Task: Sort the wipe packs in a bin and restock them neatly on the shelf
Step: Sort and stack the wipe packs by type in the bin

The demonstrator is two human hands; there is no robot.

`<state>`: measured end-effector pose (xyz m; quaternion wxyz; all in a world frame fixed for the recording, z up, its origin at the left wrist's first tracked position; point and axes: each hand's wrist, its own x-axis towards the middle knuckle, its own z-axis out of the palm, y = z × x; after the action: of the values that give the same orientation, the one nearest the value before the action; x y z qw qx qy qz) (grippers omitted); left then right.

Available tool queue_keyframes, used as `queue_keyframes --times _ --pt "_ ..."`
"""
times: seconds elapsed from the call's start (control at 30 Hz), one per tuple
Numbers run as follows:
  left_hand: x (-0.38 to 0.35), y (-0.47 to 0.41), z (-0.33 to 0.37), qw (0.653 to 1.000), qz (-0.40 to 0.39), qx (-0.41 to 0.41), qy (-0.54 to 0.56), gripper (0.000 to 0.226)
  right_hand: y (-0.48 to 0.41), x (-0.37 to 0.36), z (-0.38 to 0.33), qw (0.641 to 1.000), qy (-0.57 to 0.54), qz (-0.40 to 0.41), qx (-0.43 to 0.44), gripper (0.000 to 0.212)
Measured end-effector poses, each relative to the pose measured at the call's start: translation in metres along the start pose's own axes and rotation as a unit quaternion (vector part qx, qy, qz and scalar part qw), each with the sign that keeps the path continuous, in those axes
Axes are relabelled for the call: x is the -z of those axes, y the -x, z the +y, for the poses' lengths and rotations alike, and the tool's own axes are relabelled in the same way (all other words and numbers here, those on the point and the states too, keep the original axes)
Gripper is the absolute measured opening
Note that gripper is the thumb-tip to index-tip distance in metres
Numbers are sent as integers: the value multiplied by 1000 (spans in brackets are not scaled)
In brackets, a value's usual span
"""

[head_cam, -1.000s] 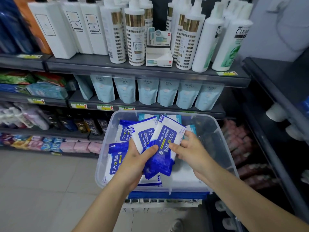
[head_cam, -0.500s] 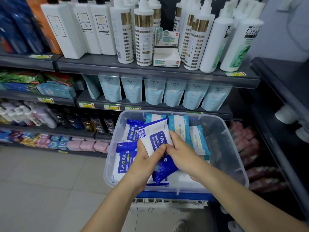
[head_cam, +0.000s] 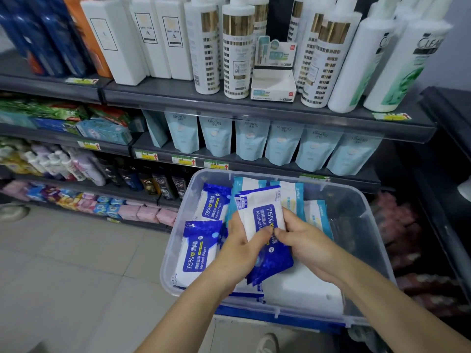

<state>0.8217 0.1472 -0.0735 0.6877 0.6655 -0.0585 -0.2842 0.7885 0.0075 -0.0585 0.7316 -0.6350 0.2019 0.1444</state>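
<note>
Where the wipe packs (head_cam: 265,217) had been fanned apart a second before, we held them stacked over the bin (head_cam: 175,247), left grip (head_cam: 239,250) and right grip (head_cam: 307,243) both clasping them, sorting unfinished.

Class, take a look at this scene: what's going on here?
A person stands at a store shelf over a clear bin. The left hand and the right hand both grip a stack of alcohol wipe packs just above it. More blue packs lie loose in the bin, with teal packs at the back.
</note>
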Motion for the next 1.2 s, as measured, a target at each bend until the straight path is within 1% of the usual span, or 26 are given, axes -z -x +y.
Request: queue_keyframes --times 0.1,0.23,0.3,0.37,0.47,0.5,0.57,0.6,0.67,0.73,0.77,0.8,0.87,0.9,0.97,1.0,1.03,1.07,1.1,1.13,1.17,1.2 --pt "-2 -14 3 1000 -14 5 -21 29 -14 10 -5 1000 -19 -2 -6 35" --pt "6 -28 9 1000 10 1 -16 26 -36 8 -17 1000 -10 -16 -3 34" --pt "14 -34 15 999 40 -4 10 28 -48 7 -26 999 10 -30 7 37" --pt "26 -38 23 995 86 -8 55 30 -59 8 -34 997 52 -48 18 42" --pt "50 -43 32 985 162 -19 49 29 -70 9 -42 990 122 -73 20 45" --pt "56 -43 36 984 169 -28 43 25 -74 8 -46 985 147 -84 20 48" --pt "68 -43 41 987 153 -45 -10 24 -80 5 -53 970 218 -106 32 57" --pt "73 -44 43 989 129 -51 -51 29 -82 2 -57 956 265 -117 40 64" --pt "81 -48 46 990 69 -41 -117 45 -85 -6 -67 916 366 -144 80 73" --pt "87 -51 46 981 28 -21 -190 65 -87 -15 -76 868 447 -169 134 78" --pt "90 -54 46 976 26 -23 -216 65 -88 -20 -81 854 467 -172 152 79" --pt "93 -55 45 974 36 -34 -219 58 -88 -24 -85 851 471 -170 161 79" --pt "98 -56 46 980 74 -55 -176 41 -91 -31 -90 862 455 -129 180 76" --pt "99 -56 48 983 100 -54 -142 39 -93 -33 -92 868 445 -85 203 73" --pt "104 -60 47 985 160 -34 -53 43 -99 -35 -91 869 423 36 254 65" --pt "107 -62 46 981 190 -24 2 43 -101 -36 -89 875 398 101 256 65" --pt "110 -65 47 975 216 -23 53 42 -101 -37 -85 895 348 149 236 67" --pt "114 -68 47 967 234 -28 92 41 -101 -38 -80 929 272 163 191 70" --pt "116 -70 47 961 243 -32 128 41 -98 -43 -76 964 180 144 133 69" --pt "116 -71 47 957 243 -32 156 41 -95 -49 -70 988 89 100 76 63" --pt "114 -72 45 955 238 -32 172 40 -92 -57 -64 998 11 49 30 51" --pt "111 -73 42 956 234 -31 175 39 -90 -65 -59 999 -45 13 2 38"
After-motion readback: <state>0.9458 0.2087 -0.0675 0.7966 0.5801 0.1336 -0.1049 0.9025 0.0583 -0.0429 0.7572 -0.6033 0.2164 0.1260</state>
